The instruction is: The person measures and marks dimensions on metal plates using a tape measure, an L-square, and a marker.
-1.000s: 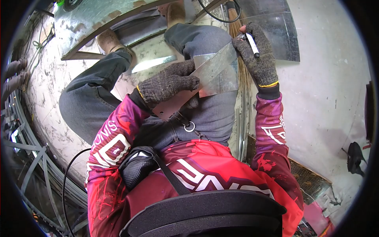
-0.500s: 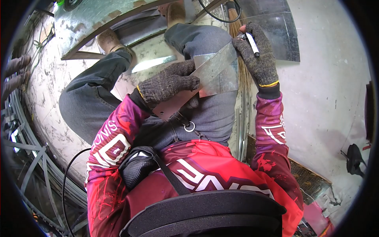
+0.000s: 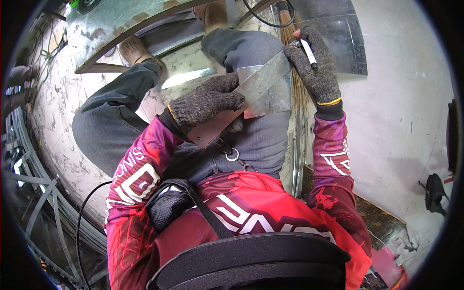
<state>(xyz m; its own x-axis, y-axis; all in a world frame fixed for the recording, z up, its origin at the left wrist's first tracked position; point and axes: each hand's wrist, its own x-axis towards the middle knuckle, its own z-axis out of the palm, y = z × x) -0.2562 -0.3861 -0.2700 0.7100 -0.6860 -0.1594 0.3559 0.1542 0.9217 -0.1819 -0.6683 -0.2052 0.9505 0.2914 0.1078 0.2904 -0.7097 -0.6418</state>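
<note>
My left hand (image 3: 208, 102), in a dark knitted glove, is closed on a flat metal strip (image 3: 263, 77) with a hole near its lower end. The strip lies slanted across a sheet metal piece (image 3: 275, 99) resting on my thigh; the thumb presses on top and some fingers are hidden underneath. At the strip's upper end, my gloved right hand (image 3: 316, 67) is closed around a white marker pen (image 3: 308, 53) with a black end. The bare fingertips show, but the pen's other end is hidden by the hand.
A large metal panel (image 3: 104, 29) stands in front of my feet. A broom (image 3: 286, 34) and a curved dark metal sheet (image 3: 343, 43) lie to the right of my leg. Metal strips (image 3: 53, 208) are coiled at left, near another person's legs (image 3: 20, 89).
</note>
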